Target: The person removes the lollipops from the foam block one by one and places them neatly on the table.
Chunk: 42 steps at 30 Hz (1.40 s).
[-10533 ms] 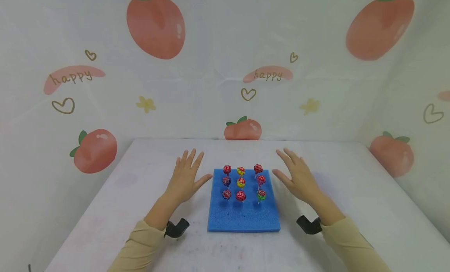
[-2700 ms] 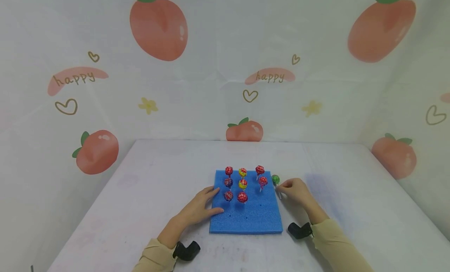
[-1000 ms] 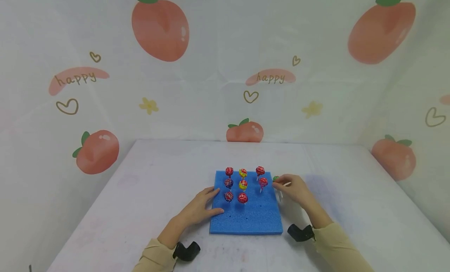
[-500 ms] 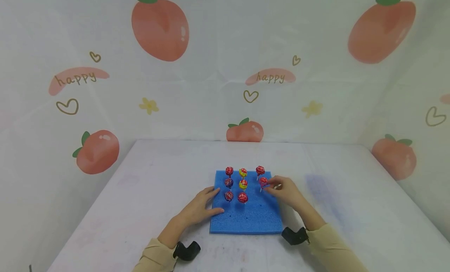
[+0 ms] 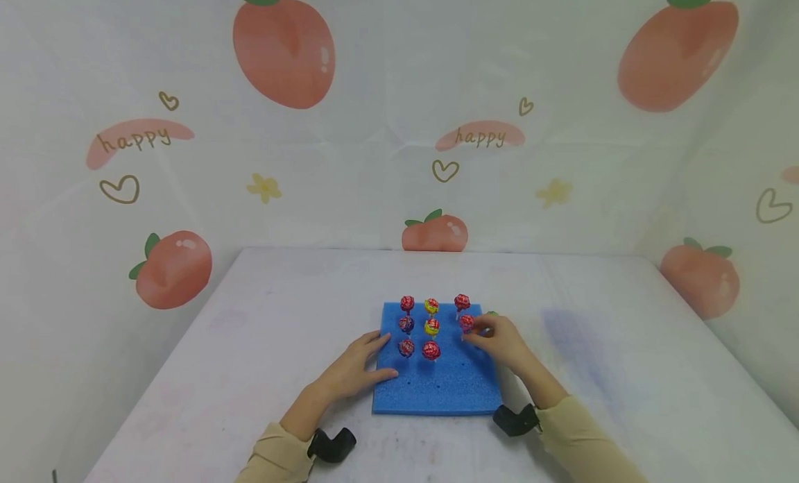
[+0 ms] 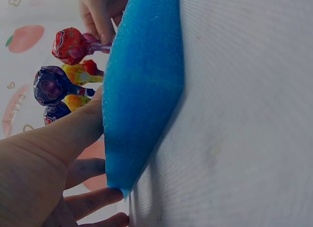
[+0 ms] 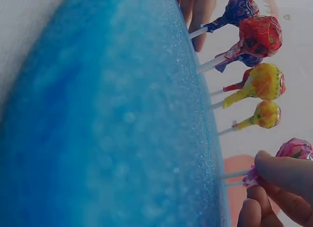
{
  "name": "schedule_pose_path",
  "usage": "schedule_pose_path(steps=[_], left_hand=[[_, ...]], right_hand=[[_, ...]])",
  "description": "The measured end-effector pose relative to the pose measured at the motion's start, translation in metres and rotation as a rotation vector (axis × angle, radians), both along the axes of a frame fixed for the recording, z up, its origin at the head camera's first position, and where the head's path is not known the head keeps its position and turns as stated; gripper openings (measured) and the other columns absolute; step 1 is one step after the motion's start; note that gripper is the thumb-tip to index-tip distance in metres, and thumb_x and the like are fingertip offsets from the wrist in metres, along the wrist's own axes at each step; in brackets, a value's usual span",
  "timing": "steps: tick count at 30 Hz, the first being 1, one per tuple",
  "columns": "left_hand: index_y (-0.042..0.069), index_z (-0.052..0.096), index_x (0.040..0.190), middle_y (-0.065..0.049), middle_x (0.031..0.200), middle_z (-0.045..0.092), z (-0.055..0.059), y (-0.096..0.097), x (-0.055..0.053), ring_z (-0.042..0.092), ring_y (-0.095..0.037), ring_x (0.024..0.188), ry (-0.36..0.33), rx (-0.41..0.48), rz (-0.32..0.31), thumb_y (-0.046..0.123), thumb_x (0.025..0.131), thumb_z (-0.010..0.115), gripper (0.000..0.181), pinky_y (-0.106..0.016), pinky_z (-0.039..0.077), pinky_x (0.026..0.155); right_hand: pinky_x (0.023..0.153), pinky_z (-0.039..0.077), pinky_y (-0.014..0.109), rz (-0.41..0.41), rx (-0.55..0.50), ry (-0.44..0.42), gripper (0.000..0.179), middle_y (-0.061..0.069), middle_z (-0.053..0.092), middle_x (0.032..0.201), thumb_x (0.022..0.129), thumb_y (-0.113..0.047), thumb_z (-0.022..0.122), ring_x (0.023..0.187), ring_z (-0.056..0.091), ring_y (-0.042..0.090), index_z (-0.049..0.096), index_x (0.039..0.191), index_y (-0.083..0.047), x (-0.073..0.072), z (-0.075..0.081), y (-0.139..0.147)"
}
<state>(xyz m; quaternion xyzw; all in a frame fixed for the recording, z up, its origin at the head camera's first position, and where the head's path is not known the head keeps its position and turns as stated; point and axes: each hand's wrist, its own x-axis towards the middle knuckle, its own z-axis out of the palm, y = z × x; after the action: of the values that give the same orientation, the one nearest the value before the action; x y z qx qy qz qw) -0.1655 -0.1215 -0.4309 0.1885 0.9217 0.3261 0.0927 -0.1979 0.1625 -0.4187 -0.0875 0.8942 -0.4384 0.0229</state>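
In the head view, a blue foam board (image 5: 437, 393) holds several wrapped lollipops upright on sticks. My left hand (image 5: 349, 373) rests along its left edge, fingers spread; the left wrist view shows the thumb on the top face and fingertips below by the side. My right hand (image 5: 505, 341) pinches a pink lollipop (image 7: 293, 148) just under its head between thumb and fingers. Its white stick still meets the foam in the right wrist view. Behind my right hand, the top of a green lollipop (image 5: 492, 313) peeks out past the board's right edge, its lower part hidden.
Left of my right hand stand two yellow lollipops, the nearer (image 5: 432, 327) in the middle column. A red lollipop (image 5: 462, 302) stands behind the pink one, and a dark one (image 5: 406, 324) near my left fingers. A white table (image 5: 299, 295) meets a printed curtain (image 5: 362, 87) behind.
My right hand took the green lollipop off the board and left it beyond the right edge. It then moved left to the pink lollipop and pinched it. My left hand came onto the board.
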Motion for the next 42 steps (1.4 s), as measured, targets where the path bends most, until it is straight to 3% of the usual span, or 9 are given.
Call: schedule_pose_path(steps=[15,42], left_hand=[[0.002,0.039,0.141,-0.023,0.146,0.035,0.002,0.001,0.001,0.032,-0.041,0.136,-0.005,0.008,-0.001,0.037,0.085,0.066,0.071,-0.057,0.031,0.109],[0.002,0.040,0.141,-0.023,0.146,0.035,0.001,0.000,0.003,0.032,-0.041,0.136,-0.006,0.010,0.005,0.038,0.085,0.066,0.071,-0.057,0.031,0.108]], right_hand=[[0.064,0.051,0.022,-0.012,-0.055,0.039,0.015,0.016,0.067,0.093,0.084,-0.010,0.068,0.073,0.061,0.016,0.066,0.094,0.000,0.002,0.006,0.000],[0.065,0.052,0.025,-0.050,-0.055,0.058,0.020,0.017,0.068,0.097,0.086,-0.017,0.067,0.078,0.064,0.019,0.067,0.096,-0.001,0.007,0.019,0.010]])
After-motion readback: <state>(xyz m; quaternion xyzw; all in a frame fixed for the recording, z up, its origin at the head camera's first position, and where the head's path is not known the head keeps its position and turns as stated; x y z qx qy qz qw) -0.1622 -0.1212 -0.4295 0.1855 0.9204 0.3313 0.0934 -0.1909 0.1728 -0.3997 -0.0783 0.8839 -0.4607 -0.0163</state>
